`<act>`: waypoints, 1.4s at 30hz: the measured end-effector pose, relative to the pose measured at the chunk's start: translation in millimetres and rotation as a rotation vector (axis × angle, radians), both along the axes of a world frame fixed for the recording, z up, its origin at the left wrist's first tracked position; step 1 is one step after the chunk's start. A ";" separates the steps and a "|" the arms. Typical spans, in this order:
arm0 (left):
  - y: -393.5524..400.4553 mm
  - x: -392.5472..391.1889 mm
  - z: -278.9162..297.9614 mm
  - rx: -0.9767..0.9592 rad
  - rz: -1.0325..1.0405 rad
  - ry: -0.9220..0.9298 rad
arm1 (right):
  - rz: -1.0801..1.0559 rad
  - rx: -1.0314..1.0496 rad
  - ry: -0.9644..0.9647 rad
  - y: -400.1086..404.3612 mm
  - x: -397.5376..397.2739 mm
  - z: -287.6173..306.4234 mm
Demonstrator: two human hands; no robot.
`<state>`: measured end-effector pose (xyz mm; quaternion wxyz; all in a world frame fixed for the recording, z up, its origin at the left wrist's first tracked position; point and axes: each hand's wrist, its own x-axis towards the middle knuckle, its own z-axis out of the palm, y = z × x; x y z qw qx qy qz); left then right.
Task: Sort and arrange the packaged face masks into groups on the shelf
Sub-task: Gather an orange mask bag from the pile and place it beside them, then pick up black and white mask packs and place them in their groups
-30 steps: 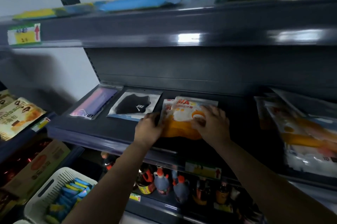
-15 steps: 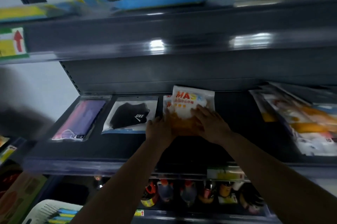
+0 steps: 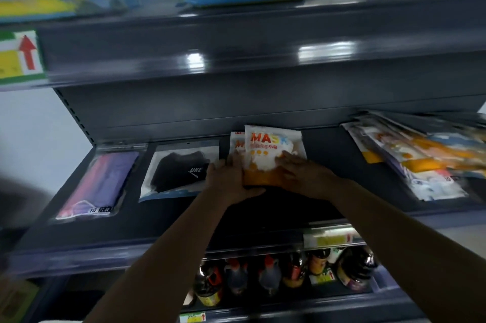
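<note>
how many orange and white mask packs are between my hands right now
2: the front pack under both hands, and a second pack peeking out behind its left edge. More may be hidden beneath.

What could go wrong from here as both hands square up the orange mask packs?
1. The top orange pack sits offset from the one under it; pushing with the left hand and right hand may slide them further apart instead of aligning them.
2. The left hand sits right beside the black mask pack and could nudge it out of line.
3. The pile at right is loosely fanned and may slip.
</note>
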<state>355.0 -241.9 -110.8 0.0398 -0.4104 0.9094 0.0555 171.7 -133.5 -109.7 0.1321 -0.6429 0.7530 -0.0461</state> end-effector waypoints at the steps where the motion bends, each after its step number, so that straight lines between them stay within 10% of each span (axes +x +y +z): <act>1: 2.1 -1.0 0.8 -0.030 0.016 0.051 | 0.001 -0.030 0.017 2.5 0.7 2.3; 21: 140.9 -135.0 66.3 -0.194 -0.017 0.200 | -0.231 -0.195 0.415 141.8 -71.4 80.0; 42: 222.1 -285.7 89.6 -0.206 -0.083 0.245 | -0.421 -0.217 0.341 257.0 -227.7 89.5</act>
